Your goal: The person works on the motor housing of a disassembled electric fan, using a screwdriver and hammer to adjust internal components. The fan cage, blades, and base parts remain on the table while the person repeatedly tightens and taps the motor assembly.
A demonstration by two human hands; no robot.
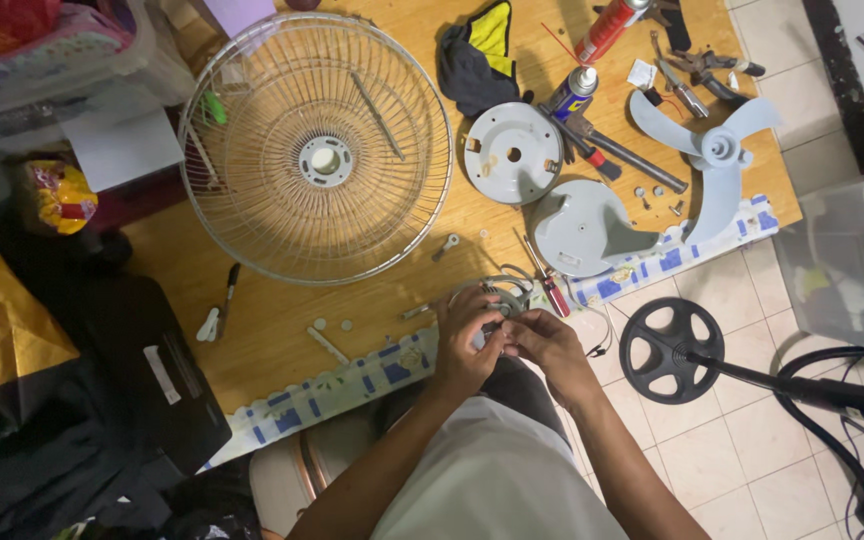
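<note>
A big round wire fan guard lies on the wooden board. Just below it, the left hand and right hand both close their fingers around a small grey fan motor at the board's near edge. Grey fan blades lie far right.
</note>
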